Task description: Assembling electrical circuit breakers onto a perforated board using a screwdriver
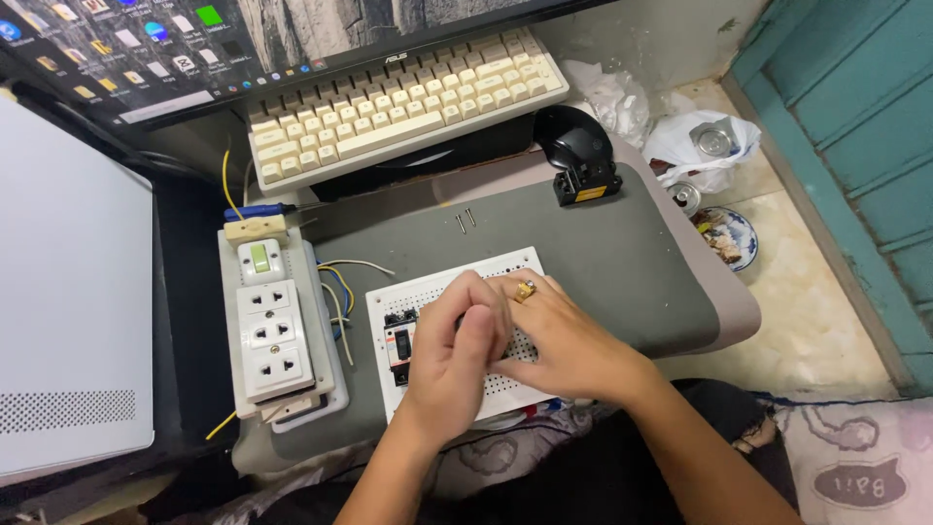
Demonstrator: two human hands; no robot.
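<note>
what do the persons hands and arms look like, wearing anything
Both forearms are bare, with no sleeves, gloves or watch in view. The right hand wears a gold ring with a raised top on one finger. The left hand shows no jewellery.

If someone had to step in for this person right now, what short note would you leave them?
Left hand: curled, resting on the white perforated board; what it grips is hidden.
Right hand: lies flat on the board, touching the left.
A small breaker sits at the board's left edge.
The socket panel with loose wires lies left of the board; two screws and a black breaker wait behind, unused.
</note>
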